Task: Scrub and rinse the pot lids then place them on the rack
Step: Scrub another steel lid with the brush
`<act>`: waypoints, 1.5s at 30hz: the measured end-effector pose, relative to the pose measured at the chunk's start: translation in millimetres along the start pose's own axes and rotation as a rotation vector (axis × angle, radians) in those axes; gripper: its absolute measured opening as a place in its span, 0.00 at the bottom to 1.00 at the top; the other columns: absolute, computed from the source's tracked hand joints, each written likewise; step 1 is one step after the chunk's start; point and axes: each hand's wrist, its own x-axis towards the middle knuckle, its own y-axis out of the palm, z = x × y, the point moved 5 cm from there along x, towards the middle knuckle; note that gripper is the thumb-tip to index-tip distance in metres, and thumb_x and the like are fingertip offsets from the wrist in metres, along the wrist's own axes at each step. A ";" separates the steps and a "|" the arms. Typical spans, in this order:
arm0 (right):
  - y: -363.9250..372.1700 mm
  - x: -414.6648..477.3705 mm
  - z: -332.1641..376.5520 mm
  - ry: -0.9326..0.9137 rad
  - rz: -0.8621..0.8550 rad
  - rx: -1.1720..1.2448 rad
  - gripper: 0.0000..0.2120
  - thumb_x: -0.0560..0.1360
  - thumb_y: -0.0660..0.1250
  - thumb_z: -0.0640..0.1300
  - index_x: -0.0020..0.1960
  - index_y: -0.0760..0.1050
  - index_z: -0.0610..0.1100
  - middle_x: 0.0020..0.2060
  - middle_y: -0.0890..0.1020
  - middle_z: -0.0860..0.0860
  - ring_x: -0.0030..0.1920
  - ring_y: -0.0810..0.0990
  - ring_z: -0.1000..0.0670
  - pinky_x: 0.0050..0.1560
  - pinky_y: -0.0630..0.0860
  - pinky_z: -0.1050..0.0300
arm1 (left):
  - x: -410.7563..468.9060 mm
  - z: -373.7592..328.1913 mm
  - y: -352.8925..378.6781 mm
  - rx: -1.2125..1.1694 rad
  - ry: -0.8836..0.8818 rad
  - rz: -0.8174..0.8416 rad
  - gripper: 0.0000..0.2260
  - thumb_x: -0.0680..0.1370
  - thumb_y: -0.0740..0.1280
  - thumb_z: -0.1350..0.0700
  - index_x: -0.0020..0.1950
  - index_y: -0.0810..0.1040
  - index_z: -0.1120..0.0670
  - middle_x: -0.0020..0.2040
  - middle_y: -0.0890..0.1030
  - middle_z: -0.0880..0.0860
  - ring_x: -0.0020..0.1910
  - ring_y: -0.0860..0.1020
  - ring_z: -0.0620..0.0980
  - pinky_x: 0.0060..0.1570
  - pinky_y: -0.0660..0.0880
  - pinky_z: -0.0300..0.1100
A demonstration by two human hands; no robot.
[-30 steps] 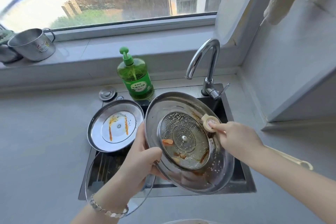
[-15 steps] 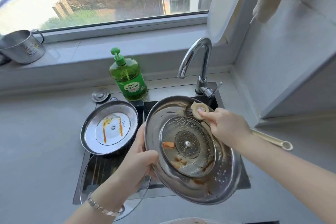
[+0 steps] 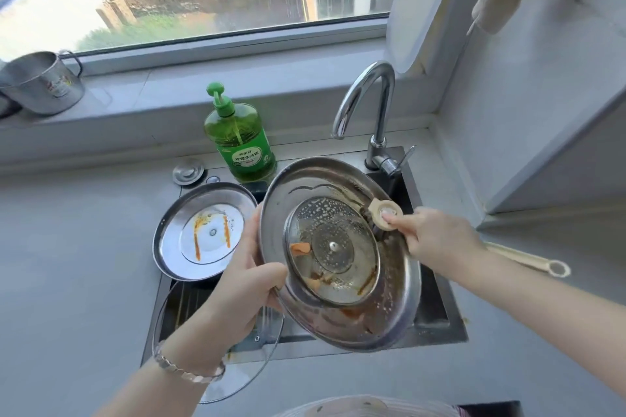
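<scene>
Gripping the greasy pot lid point(image 3: 338, 249) at nine o'clock, your left hand point(image 3: 244, 288) is holding it over the sink point(image 3: 440, 318); your right hand point(image 3: 437, 237), curled round a beige brush point(image 3: 375, 210), is pressing at two o'clock.

Glossy steel lid point(image 3: 338, 254) with glass centre; shiny chrome tap point(image 3: 367, 105); matt grey counter point(image 3: 74, 264).

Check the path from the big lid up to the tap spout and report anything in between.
Nothing visible stands between them. The big lid, gripped at its rim by the left hand, has its upper edge just below the tap spout. The soap bottle stands off to the left; the right hand's brush rests on the lid.
</scene>
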 end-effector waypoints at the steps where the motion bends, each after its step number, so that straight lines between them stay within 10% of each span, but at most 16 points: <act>1: -4.9 6.0 -0.4 -0.001 -0.030 -0.009 0.20 0.81 0.51 0.49 0.69 0.60 0.68 0.42 0.67 0.53 0.48 0.76 0.48 0.39 0.65 0.58 | -1.0 0.3 2.9 -0.005 -0.011 0.026 0.38 0.58 0.58 0.68 0.65 0.68 0.42 0.39 0.81 0.51 0.29 0.80 0.51 0.21 0.74 0.43; 7: 3.4 -23.1 9.8 -0.063 0.053 -0.049 0.20 0.81 0.50 0.49 0.70 0.60 0.67 0.41 0.67 0.53 0.45 0.75 0.47 0.40 0.64 0.58 | 6.9 0.1 -13.0 -0.102 0.002 -0.073 0.35 0.59 0.59 0.68 0.64 0.69 0.47 0.44 0.83 0.55 0.35 0.82 0.60 0.30 0.78 0.61; 12: 16.5 -58.9 47.0 -0.237 0.257 0.319 0.16 0.80 0.55 0.52 0.63 0.68 0.70 0.36 0.73 0.56 0.38 0.72 0.53 0.36 0.65 0.63 | 10.8 6.8 -11.1 -0.054 0.011 -0.112 0.41 0.60 0.60 0.67 0.71 0.63 0.41 0.47 0.83 0.54 0.35 0.83 0.59 0.27 0.79 0.55; 18: 8.6 -31.0 13.9 -0.091 0.174 0.081 0.18 0.81 0.52 0.49 0.66 0.66 0.67 0.43 0.74 0.56 0.52 0.76 0.48 0.45 0.69 0.56 | 12.4 -1.3 -11.1 -0.058 0.030 -0.088 0.40 0.60 0.60 0.68 0.69 0.64 0.40 0.53 0.80 0.57 0.38 0.83 0.60 0.30 0.78 0.62; 25: 6.4 -38.0 22.0 -0.192 0.150 0.123 0.19 0.81 0.53 0.49 0.65 0.65 0.69 0.34 0.65 0.57 0.40 0.68 0.53 0.39 0.63 0.60 | 10.2 2.5 -21.5 -0.103 0.003 -0.118 0.37 0.64 0.62 0.72 0.68 0.66 0.42 0.48 0.83 0.56 0.42 0.82 0.67 0.36 0.76 0.70; 45: 0.0 -52.1 53.5 -0.433 0.171 0.255 0.17 0.79 0.56 0.48 0.63 0.71 0.66 0.36 0.74 0.56 0.37 0.72 0.56 0.34 0.67 0.63 | 5.3 11.7 -14.3 -0.209 -0.033 -0.093 0.34 0.71 0.52 0.77 0.68 0.66 0.47 0.46 0.83 0.56 0.41 0.83 0.64 0.36 0.78 0.65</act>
